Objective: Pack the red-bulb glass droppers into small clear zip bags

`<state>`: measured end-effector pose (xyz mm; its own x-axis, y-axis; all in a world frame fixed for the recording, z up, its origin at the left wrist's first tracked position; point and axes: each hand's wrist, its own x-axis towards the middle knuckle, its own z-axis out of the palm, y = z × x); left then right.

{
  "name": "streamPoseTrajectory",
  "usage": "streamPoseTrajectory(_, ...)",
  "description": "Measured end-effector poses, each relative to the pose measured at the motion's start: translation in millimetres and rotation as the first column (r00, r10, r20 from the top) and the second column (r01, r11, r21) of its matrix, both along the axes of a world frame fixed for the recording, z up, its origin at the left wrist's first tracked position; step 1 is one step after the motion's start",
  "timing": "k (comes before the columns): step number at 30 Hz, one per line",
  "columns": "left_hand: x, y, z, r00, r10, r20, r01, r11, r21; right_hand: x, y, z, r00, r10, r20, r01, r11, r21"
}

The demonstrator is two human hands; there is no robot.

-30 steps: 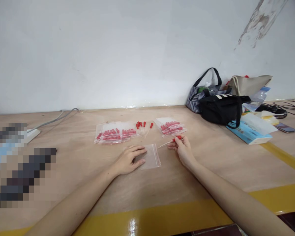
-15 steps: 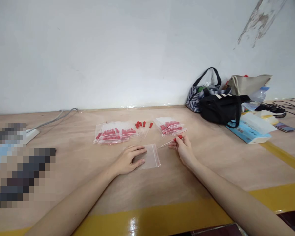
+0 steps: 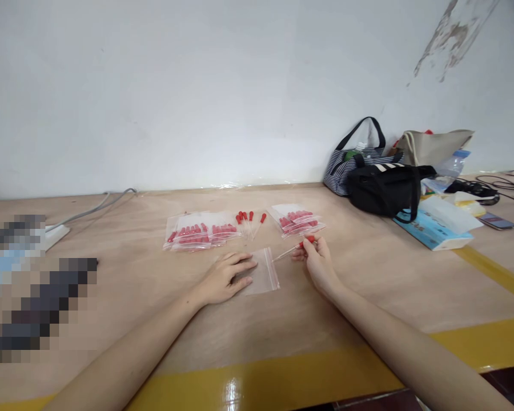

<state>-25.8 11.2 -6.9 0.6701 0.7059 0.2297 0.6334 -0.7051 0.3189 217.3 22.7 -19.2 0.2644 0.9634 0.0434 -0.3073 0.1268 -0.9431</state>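
My left hand [image 3: 227, 277] lies flat with its fingers apart, pressing on a clear zip-lock bag [image 3: 266, 277] on the table. The bag's zip end points right. In my right hand [image 3: 317, 261], a dropper with a red bulb [image 3: 306, 241] is pinched between thumb and fingers. Its thin clear tip reaches down to the left, right at the bag's zip edge. Whether a second dropper is in the same grip, I cannot tell. Behind the hands are several loose red-bulbed droppers [image 3: 251, 216], bulbs facing the wall.
Filled zip-lock bags of droppers lie in a left stack [image 3: 192, 233] and a right stack [image 3: 297, 220]. Farther right are a black bag [image 3: 381, 191], a striped bag [image 3: 340, 171], a blue tissue pack [image 3: 432, 228] and a phone [image 3: 499, 221]. A grey cable [image 3: 89, 210] runs at left.
My right hand has moved slightly left, bringing the dropper's tip to the bag's zip edge. That edge looks a little lifted. My left hand has barely shifted.
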Motion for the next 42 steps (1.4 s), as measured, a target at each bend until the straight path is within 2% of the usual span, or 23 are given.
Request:
streamPoseTrajectory(3, 0, 0, 0.2, 1.0, 0.004, -0.011, -0.004, 1.0, -0.006, 3, 2, 1.5, 0.999, -0.042, 0.017, 0.042, 0.999, -0.004)
streamPoseTrajectory(13, 0, 0, -0.1, 1.0, 0.006, 0.009, -0.006, 1.0, -0.004, 4, 3, -2.4, 1.0, -0.001, 0.02, 0.002, 1.0, -0.016)
streamPoseTrajectory(19, 0, 1, 0.2, 1.0, -0.002, 0.004, 0.002, 1.0, -0.002, 6, 4, 0.1, 0.997, -0.065, 0.036, 0.065, 0.998, 0.0)
streamPoseTrajectory(32, 0, 1, 0.7, 1.0, 0.005, -0.007, -0.005, 1.0, -0.004, 1, 2, -3.5, 1.0, 0.003, -0.027, -0.003, 1.0, 0.005)
streamPoseTrajectory(34, 1, 0, 0.9, 1.0, 0.006, -0.007, -0.006, 1.0, 0.0, -2, 0, -3.1, 0.997, 0.051, -0.05, -0.052, 0.998, -0.022)
streamPoseTrajectory(36, 1, 0, 1.4, 1.0, 0.006, -0.003, -0.006, 1.0, -0.005, -5, -3, -2.0, 0.985, 0.158, -0.064, -0.162, 0.984, -0.074)
streamPoseTrajectory(39, 1, 0, 2.1, 1.0, 0.002, 0.002, -0.002, 1.0, -0.015, -6, -8, 1.0, 0.924, 0.38, -0.032, -0.38, 0.91, -0.165)
streamPoseTrajectory(42, 1, -1, 2.6, 1.0, 0.0, 0.006, 0.0, 1.0, -0.018, -4, -10, 3.9, 0.844, 0.534, 0.055, -0.515, 0.834, -0.197)
